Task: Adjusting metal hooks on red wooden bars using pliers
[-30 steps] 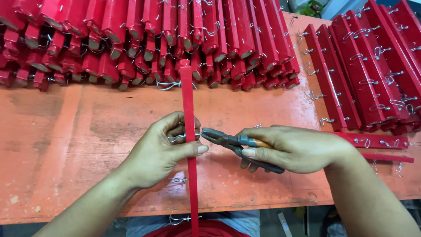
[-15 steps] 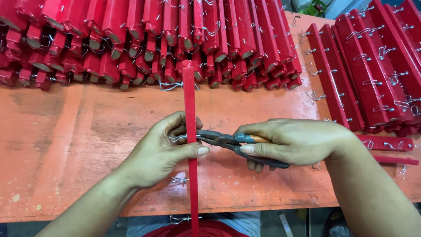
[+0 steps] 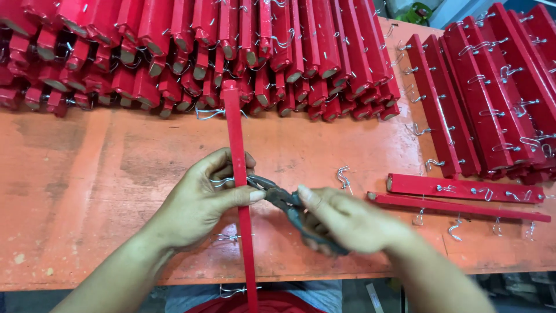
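Observation:
A long red wooden stick (image 3: pixel 236 139) with wire hooks along it runs from the pile at the back toward me, past the table's front edge. My left hand (image 3: pixel 202 200) grips this stick near its middle, thumb pressed on its right side. My right hand (image 3: pixel 347 220) holds dark pliers (image 3: pixel 284 203). The pliers' jaws point left and meet a wire hook at the stick, right by my left thumb.
The worn orange table (image 3: pixel 87 168) bears a large pile of red sticks (image 3: pixel 191 46) along the back. Another stack of hooked sticks (image 3: pixel 486 98) lies at the right. Two single sticks (image 3: pixel 463 188) and a loose wire hook (image 3: pixel 344 177) lie near my right hand.
My right hand has turned, so the pliers' handles now slant down to the right instead of lying level. The left hand and the stick stay put.

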